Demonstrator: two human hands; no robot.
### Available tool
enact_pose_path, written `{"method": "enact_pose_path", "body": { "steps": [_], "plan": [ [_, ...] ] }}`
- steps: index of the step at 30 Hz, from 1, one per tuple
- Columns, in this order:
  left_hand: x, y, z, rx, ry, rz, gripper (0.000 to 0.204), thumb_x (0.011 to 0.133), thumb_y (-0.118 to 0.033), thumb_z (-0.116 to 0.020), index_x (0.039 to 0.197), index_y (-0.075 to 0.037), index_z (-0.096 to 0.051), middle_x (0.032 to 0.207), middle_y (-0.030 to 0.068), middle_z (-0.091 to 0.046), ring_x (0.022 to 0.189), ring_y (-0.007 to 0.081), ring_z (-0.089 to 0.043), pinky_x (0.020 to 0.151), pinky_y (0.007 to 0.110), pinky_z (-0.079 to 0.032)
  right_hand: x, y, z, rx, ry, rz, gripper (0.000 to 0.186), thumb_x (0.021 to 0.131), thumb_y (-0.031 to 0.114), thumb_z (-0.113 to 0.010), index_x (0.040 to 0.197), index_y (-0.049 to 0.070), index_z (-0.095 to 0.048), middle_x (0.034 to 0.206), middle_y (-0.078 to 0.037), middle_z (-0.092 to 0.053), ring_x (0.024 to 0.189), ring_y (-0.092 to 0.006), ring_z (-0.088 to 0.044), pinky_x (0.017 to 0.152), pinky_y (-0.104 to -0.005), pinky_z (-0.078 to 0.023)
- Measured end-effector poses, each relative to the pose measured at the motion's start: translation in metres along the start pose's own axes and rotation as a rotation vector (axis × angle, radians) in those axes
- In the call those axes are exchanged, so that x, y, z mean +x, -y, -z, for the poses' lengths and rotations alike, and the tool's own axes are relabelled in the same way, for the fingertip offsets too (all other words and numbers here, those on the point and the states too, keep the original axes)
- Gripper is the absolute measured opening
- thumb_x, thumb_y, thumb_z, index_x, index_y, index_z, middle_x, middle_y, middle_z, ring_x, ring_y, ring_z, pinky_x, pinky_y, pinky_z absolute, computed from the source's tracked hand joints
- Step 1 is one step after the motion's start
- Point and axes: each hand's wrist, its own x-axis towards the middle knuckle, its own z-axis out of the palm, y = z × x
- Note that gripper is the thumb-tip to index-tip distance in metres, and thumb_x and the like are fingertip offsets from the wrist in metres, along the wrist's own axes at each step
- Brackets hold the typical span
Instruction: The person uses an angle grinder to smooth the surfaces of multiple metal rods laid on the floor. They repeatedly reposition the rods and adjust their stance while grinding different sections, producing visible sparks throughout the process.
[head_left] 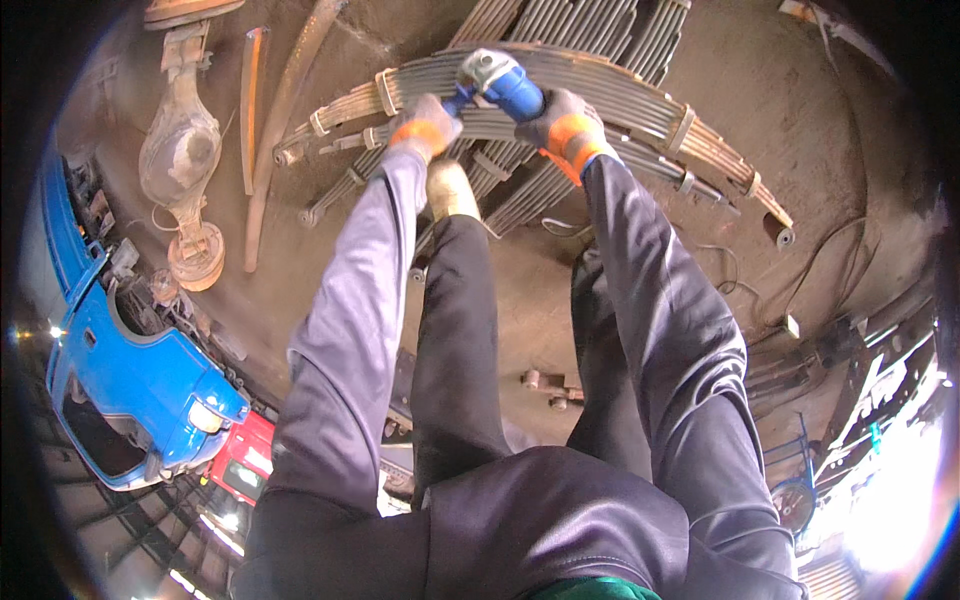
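A blue angle grinder (515,94) with a silver gear head is held over a curved leaf spring pack (640,92). My left hand (427,124), in a grey and orange work glove, is closed round the grinder's side handle. Wrapped round the rear of its blue body is my right hand (566,128), gloved the same way. The grinder's disc is hidden from this angle, so I cannot tell whether it touches the steel. Metal clips bind the spring's stacked leaves, and rolled eyes show at its ends. More leaf springs (575,28) lie beneath and beyond it.
My light-coloured boot (452,190) stands close to the springs. At the left lie a rusty axle housing (182,150) and a long metal bar (285,125). A blue vehicle cab (150,375) stands at the lower left. A thin cable (862,220) trails across the dirt floor at right.
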Motion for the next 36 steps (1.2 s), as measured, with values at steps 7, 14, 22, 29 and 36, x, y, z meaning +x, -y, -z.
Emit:
{"method": "enact_pose_path", "body": {
  "steps": [7,14,22,29,36],
  "plan": [
    [0.025,-0.024,0.001,-0.004,-0.019,-0.070,0.044,0.078,-0.032,-0.079,0.111,-0.004,-0.077,0.116,0.0255,-0.073,0.113,0.0408,-0.070,0.097,0.046,-0.055,0.009,-0.011,0.022,-0.003,0.005,-0.080,0.052,0.062,0.036,-0.082,0.109,0.012,-0.078,0.091,-0.010,-0.078,0.087,-0.0253,-0.076,0.085,-0.0365,-0.057],
    [0.005,-0.040,-0.002,-0.056,0.036,-0.029,0.047,0.078,-0.032,-0.080,0.114,-0.002,-0.075,0.117,0.0266,-0.072,0.114,0.0413,-0.069,0.098,0.045,-0.054,0.005,-0.018,0.038,-0.019,0.049,-0.060,0.051,0.066,0.034,-0.084,0.111,0.013,-0.078,0.093,-0.011,-0.079,0.087,-0.0251,-0.076,0.085,-0.0370,-0.057],
    [0.003,-0.020,0.011,0.053,0.016,-0.007,0.047,0.075,-0.033,-0.078,0.111,-0.002,-0.075,0.117,0.0282,-0.072,0.114,0.0430,-0.069,0.097,0.048,-0.055,0.007,-0.014,0.013,-0.003,-0.009,-0.015,0.054,0.066,0.033,-0.082,0.116,0.014,-0.077,0.094,-0.011,-0.078,0.090,-0.0271,-0.075,0.087,-0.0386,-0.057],
    [0.013,-0.058,-0.005,0.046,0.036,-0.048,0.044,0.080,-0.035,-0.081,0.113,-0.006,-0.077,0.117,0.0226,-0.074,0.113,0.0379,-0.070,0.098,0.045,-0.055,0.003,-0.043,0.042,0.021,-0.002,-0.084,0.051,0.063,0.035,-0.081,0.108,0.011,-0.078,0.092,-0.008,-0.079,0.085,-0.0240,-0.075,0.086,-0.0359,-0.056],
    [0.016,-0.125,-0.006,0.110,0.035,-0.177,0.035,0.082,-0.028,-0.072,0.112,-0.010,-0.078,0.114,0.0187,-0.076,0.110,0.0350,-0.072,0.097,0.043,-0.055,-0.002,-0.097,0.060,0.118,-0.138,-0.076,0.051,0.065,0.033,-0.081,0.109,0.007,-0.077,0.091,-0.012,-0.078,0.083,-0.0242,-0.075,0.084,-0.0366,-0.057]
  ]
}}
